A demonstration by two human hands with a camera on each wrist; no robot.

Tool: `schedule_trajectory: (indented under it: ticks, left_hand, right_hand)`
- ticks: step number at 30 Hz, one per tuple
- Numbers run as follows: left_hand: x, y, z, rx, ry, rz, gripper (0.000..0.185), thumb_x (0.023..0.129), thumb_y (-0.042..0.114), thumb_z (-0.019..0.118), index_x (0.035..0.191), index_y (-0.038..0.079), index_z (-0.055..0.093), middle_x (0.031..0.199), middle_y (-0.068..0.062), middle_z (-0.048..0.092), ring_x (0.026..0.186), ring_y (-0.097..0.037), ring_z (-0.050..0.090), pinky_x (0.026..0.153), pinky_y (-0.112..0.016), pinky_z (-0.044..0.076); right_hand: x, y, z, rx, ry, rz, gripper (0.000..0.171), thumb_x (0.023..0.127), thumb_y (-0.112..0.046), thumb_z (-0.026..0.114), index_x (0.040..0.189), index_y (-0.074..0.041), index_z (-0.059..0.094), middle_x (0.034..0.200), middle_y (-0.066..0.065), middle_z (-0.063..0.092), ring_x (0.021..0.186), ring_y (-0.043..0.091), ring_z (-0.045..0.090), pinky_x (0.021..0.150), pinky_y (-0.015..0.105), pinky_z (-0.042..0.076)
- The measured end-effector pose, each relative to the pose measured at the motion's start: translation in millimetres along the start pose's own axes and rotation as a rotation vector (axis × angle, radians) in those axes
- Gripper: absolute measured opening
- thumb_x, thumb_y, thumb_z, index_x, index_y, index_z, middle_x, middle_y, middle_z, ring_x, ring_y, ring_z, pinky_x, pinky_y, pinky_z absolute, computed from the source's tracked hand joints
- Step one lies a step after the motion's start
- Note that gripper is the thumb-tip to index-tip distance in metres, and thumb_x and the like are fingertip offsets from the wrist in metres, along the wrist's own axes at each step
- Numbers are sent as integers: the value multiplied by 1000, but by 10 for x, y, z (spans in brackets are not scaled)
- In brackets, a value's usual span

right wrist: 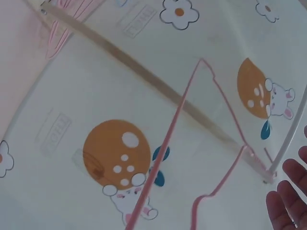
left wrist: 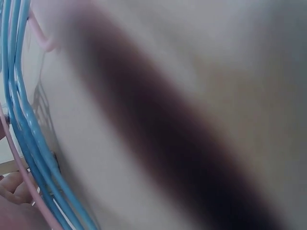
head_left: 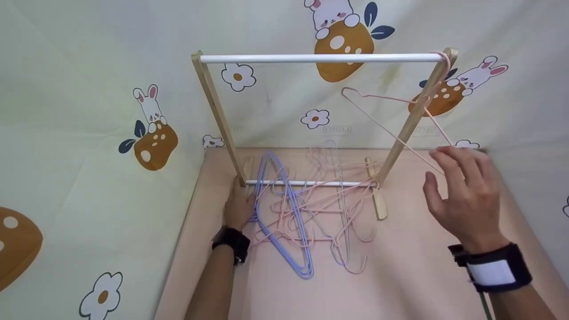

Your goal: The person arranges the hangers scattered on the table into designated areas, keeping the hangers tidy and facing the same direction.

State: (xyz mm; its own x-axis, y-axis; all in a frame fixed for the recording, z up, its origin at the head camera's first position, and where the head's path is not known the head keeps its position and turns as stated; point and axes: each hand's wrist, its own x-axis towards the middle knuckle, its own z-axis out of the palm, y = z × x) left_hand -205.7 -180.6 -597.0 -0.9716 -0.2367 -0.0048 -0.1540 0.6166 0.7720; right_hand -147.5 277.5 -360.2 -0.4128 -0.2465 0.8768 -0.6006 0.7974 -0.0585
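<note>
A small clothes rack (head_left: pixel 320 58) has wooden posts and white rods. My left hand (head_left: pixel 238 205) grips it low at the left post, beside a bundle of blue hangers (head_left: pixel 293 205); those hangers (left wrist: pixel 29 124) fill the left edge of the left wrist view. From the right end of the top rod hangs a pink hanger (head_left: pixel 378 121), tilted, its hook over the rod. My right hand (head_left: pixel 466 195) is by the hanger's lower right corner, fingers loosely spread, holding nothing. In the right wrist view, the fingers (right wrist: pixel 283 206) are apart from the pink hanger (right wrist: pixel 165 143).
Several pink hangers (head_left: pixel 326 240) lie tangled around the lower rod (head_left: pixel 306 183), with pale grey-blue hangers (head_left: pixel 342 204) among them. The rack's right foot (head_left: pixel 379 204) rests on the pink surface (head_left: pixel 400 275). Printed cloth (head_left: pixel 275 102) stands behind and at both sides.
</note>
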Motion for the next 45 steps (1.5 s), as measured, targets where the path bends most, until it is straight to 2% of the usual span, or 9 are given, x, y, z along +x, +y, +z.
schedule_trajectory:
  ticks: [3,7,15,22,25,30,35,40,45]
  left_hand:
    - [3,-17,-2,8,4,-7,83,109,25,66,176,11,19,168,-24,45,109,-44,70,88,-61,56]
    - [7,-24,-2,19,10,-15,83,109,25,67,176,12,19,165,-25,48,100,-44,70,85,-61,56]
    - [9,-16,-4,34,6,-31,81,109,26,68,175,15,22,153,-27,60,90,-40,69,78,-55,55]
    - [11,-18,6,24,0,-32,82,109,23,68,175,14,22,160,-25,55,91,-38,68,77,-53,53]
    - [7,-18,8,25,7,-23,81,109,24,68,175,13,22,159,-26,55,90,-39,68,78,-55,54]
    - [2,-11,10,42,10,-32,82,108,27,67,175,13,22,150,-27,60,84,-39,65,77,-56,54]
    - [-8,-9,-8,43,8,-35,83,109,24,68,176,13,21,159,-25,55,89,-39,67,79,-57,54]
    - [3,-5,-9,42,6,-31,82,109,23,68,175,11,21,165,-23,49,104,-43,69,88,-60,55]
    - [8,-4,-19,25,-2,-33,81,109,23,68,175,10,22,166,-23,49,104,-42,69,88,-59,55]
  right_hand:
    - [-45,-165,127,68,-24,-42,33,99,-14,60,119,8,75,117,27,72,104,52,61,88,57,47]
    - [-203,-303,343,144,-141,-37,32,96,-10,65,121,6,76,119,23,73,106,46,64,87,56,53]
    - [-765,-338,924,173,-378,49,30,96,-7,72,125,1,75,122,17,71,110,37,65,86,51,61]
    - [-1206,-303,1277,185,-511,144,32,93,-4,79,125,-1,74,125,15,71,113,35,66,92,50,59]
    - [-1355,-340,1351,195,-550,172,28,92,-2,80,120,-3,75,114,12,70,103,32,65,85,46,59]
    - [-1562,-521,1400,243,-638,261,17,92,0,79,108,-5,76,88,0,65,77,17,61,66,36,54]
    - [-1680,-776,1414,289,-764,349,14,92,-5,81,106,-6,79,73,-11,58,62,5,52,58,29,47]
    - [-1762,-918,1427,236,-784,300,19,89,-5,84,106,-2,78,75,2,72,61,14,64,56,33,55]
    - [-1813,-930,1412,185,-764,273,14,92,-4,84,103,0,78,87,14,80,69,25,76,61,38,61]
